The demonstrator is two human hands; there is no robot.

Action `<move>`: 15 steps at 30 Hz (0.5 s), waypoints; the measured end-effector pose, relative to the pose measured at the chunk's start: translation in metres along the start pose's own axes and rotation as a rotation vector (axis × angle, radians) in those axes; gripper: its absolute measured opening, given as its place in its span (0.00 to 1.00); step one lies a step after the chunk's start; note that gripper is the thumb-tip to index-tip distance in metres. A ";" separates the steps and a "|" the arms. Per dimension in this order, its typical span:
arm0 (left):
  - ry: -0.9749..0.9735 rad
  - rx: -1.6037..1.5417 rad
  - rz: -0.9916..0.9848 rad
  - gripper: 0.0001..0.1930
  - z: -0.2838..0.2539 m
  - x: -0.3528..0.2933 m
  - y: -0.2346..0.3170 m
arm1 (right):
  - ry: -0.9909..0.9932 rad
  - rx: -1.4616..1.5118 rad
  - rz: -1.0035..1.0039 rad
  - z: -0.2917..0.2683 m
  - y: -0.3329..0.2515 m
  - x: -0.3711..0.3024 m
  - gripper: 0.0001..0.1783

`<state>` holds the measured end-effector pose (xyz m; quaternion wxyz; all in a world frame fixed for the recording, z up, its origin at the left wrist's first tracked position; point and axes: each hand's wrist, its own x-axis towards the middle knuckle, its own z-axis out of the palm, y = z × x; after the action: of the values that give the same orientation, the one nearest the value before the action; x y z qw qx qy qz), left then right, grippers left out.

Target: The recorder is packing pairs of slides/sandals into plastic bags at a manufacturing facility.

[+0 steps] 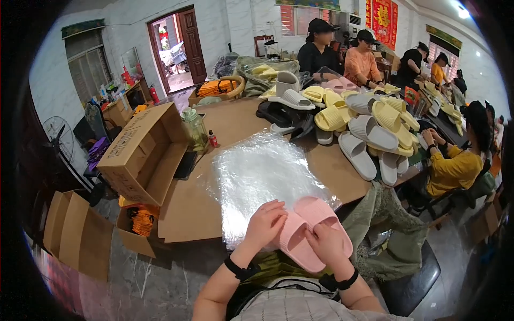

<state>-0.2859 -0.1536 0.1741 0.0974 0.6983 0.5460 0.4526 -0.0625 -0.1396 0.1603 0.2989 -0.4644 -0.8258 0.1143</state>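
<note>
A pair of pink slippers (297,244) lies side by side at the table's near edge, in front of me. My right hand (327,245) is closed on them, its thumb and fingers at the inner edges where the two meet. Just left of the slippers is my left hand (266,224), its fingers stretched out over the plastic and close to the left slipper's edge. Whether it touches that slipper I cannot tell. Beneath and beyond my hands spreads a stack of clear, shiny plastic bags (262,171).
Grey and yellow slippers (369,134) are heaped at the back right of the cardboard-covered table (193,216). A tipped carton (134,144), a green bottle (194,128) and a small red bottle (213,139) stand left. Green cloth (383,230) hangs at right. Several people work beyond.
</note>
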 end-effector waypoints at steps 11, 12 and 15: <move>-0.184 -0.422 0.022 0.06 -0.014 -0.002 0.038 | -0.093 0.219 0.080 0.049 -0.001 0.096 0.07; -0.212 -0.439 0.045 0.06 -0.016 -0.002 0.039 | -0.103 0.173 0.070 0.046 -0.007 0.108 0.10; -0.307 -0.489 0.041 0.06 -0.023 0.004 0.052 | 0.052 0.334 0.050 0.077 0.005 0.139 0.14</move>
<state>-0.2682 -0.1781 0.2221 0.3351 0.7252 0.3854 0.4618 -0.1591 -0.0140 0.1503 0.3902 -0.4313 -0.7756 0.2454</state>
